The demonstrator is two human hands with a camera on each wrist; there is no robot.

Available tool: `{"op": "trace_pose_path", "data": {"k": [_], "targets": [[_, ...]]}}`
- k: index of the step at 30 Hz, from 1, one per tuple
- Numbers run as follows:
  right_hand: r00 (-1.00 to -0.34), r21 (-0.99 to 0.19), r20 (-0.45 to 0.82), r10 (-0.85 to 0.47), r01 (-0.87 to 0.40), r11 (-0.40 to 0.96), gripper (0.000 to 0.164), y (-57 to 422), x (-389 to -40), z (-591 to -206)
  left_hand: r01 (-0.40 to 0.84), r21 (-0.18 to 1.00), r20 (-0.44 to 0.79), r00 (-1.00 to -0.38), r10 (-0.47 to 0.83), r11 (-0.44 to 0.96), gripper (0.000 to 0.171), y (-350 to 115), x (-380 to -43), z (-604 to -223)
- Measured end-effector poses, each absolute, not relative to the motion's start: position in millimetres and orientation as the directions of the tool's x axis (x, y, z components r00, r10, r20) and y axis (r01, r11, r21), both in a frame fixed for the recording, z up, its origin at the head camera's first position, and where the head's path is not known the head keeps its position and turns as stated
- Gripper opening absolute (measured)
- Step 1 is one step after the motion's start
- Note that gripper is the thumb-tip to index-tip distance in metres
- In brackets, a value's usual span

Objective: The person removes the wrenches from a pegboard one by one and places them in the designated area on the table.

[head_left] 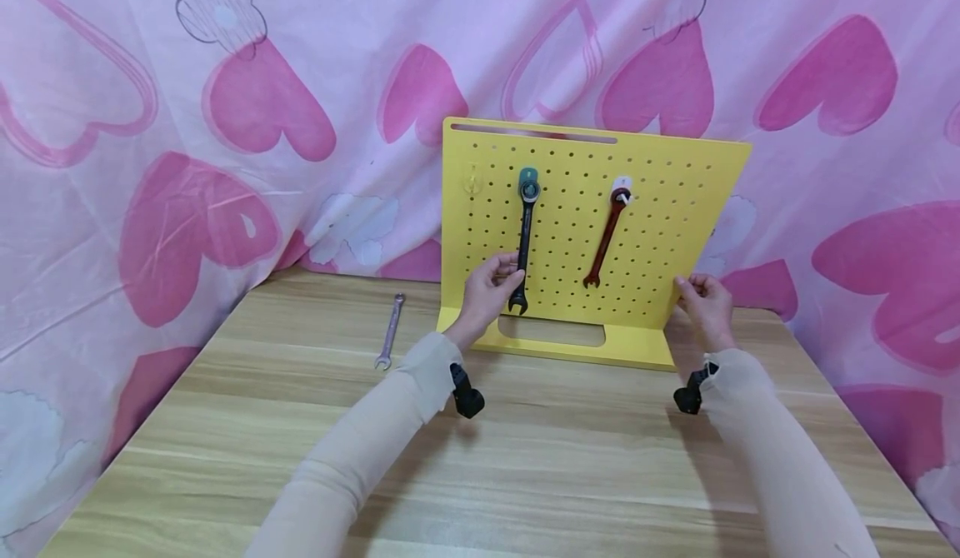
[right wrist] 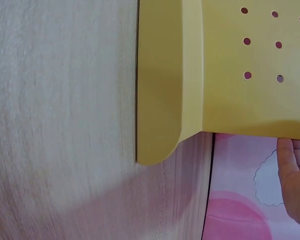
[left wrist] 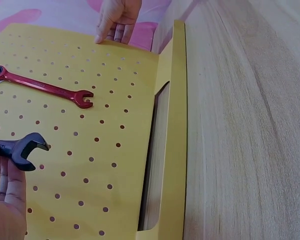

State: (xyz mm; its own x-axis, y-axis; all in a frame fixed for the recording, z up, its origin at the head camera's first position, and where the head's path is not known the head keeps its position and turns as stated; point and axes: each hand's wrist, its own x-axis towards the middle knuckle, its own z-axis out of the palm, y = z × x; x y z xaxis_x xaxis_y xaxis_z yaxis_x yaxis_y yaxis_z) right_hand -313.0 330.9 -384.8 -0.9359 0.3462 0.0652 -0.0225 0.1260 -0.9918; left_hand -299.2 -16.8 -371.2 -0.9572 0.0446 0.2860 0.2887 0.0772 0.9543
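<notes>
A yellow pegboard [head_left: 645,233] stands upright on a wooden table. A black combination wrench [head_left: 525,233] hangs by its ring end from a green hook [head_left: 528,176]. My left hand [head_left: 486,296] pinches its lower shaft just above the open end, which shows in the left wrist view as a dark jaw [left wrist: 27,150]. My right hand [head_left: 707,306] holds the board's right edge, its fingertips partly behind the board in the left wrist view. Between the hands a red wrench [head_left: 606,241] hangs from a white hook [head_left: 622,183], touched by neither.
A small silver wrench [head_left: 390,333] lies on the wooden table [head_left: 525,458], left of the board. A yellowish hook [head_left: 472,180] sits at the board's upper left. Behind everything hangs a pink cloth [head_left: 337,25] with hearts. Slots run through the board's top and base.
</notes>
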Motion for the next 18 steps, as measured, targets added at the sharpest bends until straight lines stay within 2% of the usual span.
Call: {"op": "trace_pose_path", "data": {"k": [9, 18], "targets": [[-0.933, -0.992, 0.077, 0.352, -0.035, 0.122, 0.014, 330.7, -314.1, -387.1, 0.265, 0.962, 0.261, -0.963, 0.068, 0.062, 0.029, -18.0, -297.7, -369.4], [-0.931, -0.995, 0.075, 0.356, -0.048, 0.084, 0.012, 329.4, -312.6, -385.4, 0.296, 0.951, 0.293, -0.955, 0.048, 0.093, 0.027, -17.3, -292.0, -368.4]]}}
